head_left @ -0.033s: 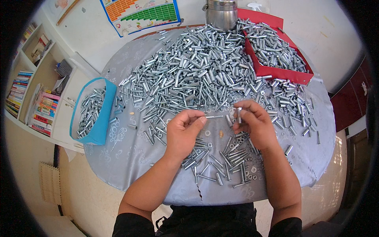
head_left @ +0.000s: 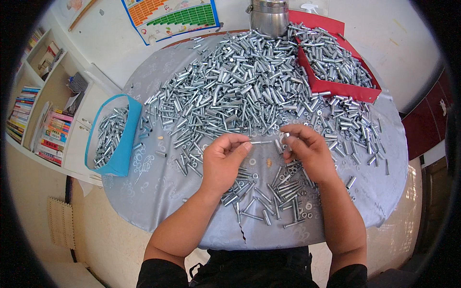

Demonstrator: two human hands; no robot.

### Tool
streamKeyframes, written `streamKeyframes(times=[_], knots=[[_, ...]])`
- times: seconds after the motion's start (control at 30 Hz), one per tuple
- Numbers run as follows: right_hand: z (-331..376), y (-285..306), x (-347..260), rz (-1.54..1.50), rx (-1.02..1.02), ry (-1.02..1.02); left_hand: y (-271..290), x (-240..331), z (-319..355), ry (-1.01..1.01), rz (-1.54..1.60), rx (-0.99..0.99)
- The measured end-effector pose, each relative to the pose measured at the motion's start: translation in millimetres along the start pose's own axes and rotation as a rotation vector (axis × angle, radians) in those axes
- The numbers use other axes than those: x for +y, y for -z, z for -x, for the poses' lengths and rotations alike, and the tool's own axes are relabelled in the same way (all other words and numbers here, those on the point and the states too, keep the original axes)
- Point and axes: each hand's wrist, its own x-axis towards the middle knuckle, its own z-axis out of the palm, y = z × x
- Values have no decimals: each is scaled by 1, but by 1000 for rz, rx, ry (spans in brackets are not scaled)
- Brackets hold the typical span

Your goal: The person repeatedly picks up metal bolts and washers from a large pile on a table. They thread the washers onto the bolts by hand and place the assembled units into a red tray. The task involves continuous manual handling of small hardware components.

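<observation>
Between the thumb and forefinger of my left hand (head_left: 222,161) is a thin silver bolt (head_left: 261,142), its shank pointing right. My right hand (head_left: 311,153), a short way to the right, pinches a short metal sleeve (head_left: 286,136); fingers cover most of it. The bolt and the sleeve are apart. Beneath and in front of both hands lie loose bolts and sleeves (head_left: 288,189), along with flat washers (head_left: 308,206). Beyond them spreads a large heap of similar silver sleeves and bolts (head_left: 235,81).
A grey patterned cloth (head_left: 144,201) covers the round table. At left stands a blue container (head_left: 126,151) of metal parts; at far right, a red box (head_left: 338,90) full of them. A steel canister (head_left: 269,19) stands behind the heap. Bookshelves (head_left: 43,101) line the left wall.
The sleeve in my right hand has turned from upright to nearly end-on, and those fingers have shifted slightly. My left hand and the bolt have stayed in place.
</observation>
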Motion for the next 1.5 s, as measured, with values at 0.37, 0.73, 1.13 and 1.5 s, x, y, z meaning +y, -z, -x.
streamKeyframes(times=[0.37, 0.73, 1.13, 1.5], knots=[[5, -7, 3, 448, 30, 172, 0, -1, 1, 13, -9, -24], [8, -10, 6, 278, -8, 89, -3, 3, 6, 95, -114, -112], [0, 13, 0, 535, 232, 293, -1, 4, 2, 46, 20, -78], [5, 11, 2, 1218, -117, 407, 0, 0, 2, 50, 42, -51]])
